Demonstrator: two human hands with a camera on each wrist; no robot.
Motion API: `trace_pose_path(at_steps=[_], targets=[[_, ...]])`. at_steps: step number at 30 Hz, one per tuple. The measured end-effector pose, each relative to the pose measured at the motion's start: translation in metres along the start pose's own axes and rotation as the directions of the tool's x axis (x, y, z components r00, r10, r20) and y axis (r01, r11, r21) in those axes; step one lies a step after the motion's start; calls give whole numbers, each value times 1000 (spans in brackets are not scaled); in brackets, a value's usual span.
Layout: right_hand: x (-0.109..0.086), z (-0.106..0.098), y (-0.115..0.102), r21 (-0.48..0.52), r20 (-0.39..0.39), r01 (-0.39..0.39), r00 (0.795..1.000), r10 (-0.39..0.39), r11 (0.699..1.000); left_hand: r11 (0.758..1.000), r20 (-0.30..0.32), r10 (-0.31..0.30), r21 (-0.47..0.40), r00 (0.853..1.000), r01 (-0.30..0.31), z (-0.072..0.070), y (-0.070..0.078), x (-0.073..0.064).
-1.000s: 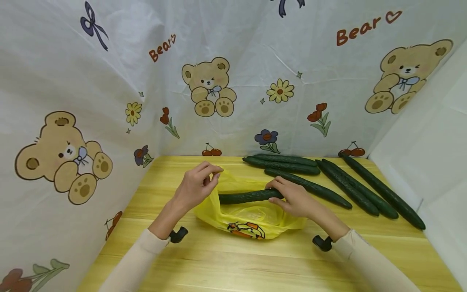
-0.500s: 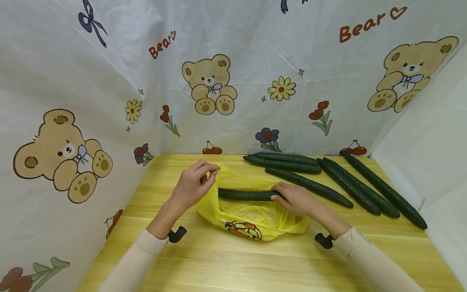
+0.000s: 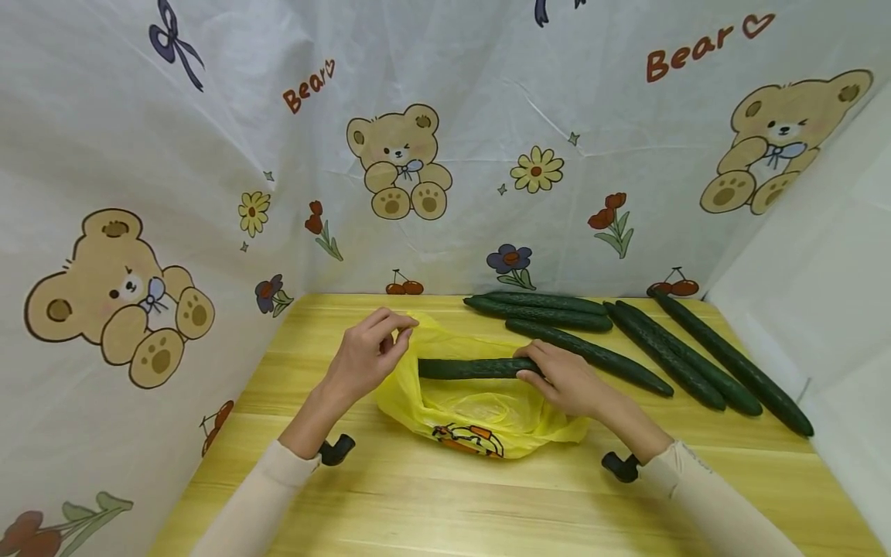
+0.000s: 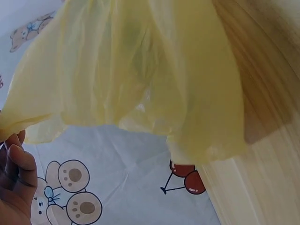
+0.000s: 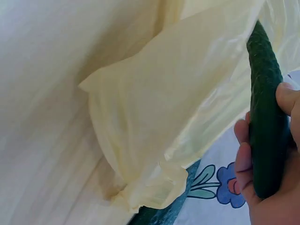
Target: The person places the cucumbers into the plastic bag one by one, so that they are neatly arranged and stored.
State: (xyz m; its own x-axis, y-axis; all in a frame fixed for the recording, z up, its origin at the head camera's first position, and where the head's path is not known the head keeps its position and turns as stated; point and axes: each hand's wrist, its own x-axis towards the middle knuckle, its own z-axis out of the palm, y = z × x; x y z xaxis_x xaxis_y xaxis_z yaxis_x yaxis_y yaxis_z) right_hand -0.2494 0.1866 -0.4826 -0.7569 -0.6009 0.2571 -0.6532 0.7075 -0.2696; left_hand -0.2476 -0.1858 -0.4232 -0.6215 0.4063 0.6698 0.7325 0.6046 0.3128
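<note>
A thin yellow plastic bag lies with its mouth spread on the wooden table, a cartoon print on its near side. My left hand pinches the bag's left rim between thumb and fingertips and holds it raised. A long dark green cucumber lies across the bag's mouth, its left end hidden behind the yellow film. My right hand grips the cucumber's right end. In the right wrist view the thumb and fingers wrap round the cucumber near its blunt end. The left wrist view shows the lifted bag side beside the hand.
Several more cucumbers lie behind and right of the bag: a pair at the back edge, one slanted cucumber, and others toward the right wall. A bear-print cloth rises behind the wooden table.
Over the last second the cucumber and right hand shift slightly within the bag's mouth. My left hand keeps its pinch on the rim. The view has tilted a little.
</note>
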Motion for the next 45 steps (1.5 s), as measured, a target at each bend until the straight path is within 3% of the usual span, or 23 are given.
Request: trace_pose_path(at_steps=[4, 8, 13, 21, 28, 37, 45], targets=[[5, 0, -5, 27, 25, -6, 1000, 5, 1000, 1000, 2, 11, -4, 1000, -11, 1, 2, 1], [13, 3, -8, -25, 33, 28, 999, -28, 999, 1000, 3, 20, -9, 1000, -20, 2, 4, 1], [19, 9, -7, -108, -5, 60, 998, -61, 992, 999, 5, 36, 0, 999, -36, 3, 6, 1], [21, 7, -2, -86, -33, 56, 998, -59, 995, 999, -12, 53, 5, 999, -53, 1, 8, 5], [25, 6, 5, -52, 39, 19, 999, -17, 998, 999, -5, 40, -13, 999, -40, 4, 7, 2], [28, 4, 19, -66, -94, -44, 995, 37, 997, 1000, 5, 22, -12, 1000, -22, 5, 6, 1], [15, -13, 41, 29, -91, -125, 988, 127, 992, 1000, 9, 24, -10, 1000, -24, 5, 4, 1]])
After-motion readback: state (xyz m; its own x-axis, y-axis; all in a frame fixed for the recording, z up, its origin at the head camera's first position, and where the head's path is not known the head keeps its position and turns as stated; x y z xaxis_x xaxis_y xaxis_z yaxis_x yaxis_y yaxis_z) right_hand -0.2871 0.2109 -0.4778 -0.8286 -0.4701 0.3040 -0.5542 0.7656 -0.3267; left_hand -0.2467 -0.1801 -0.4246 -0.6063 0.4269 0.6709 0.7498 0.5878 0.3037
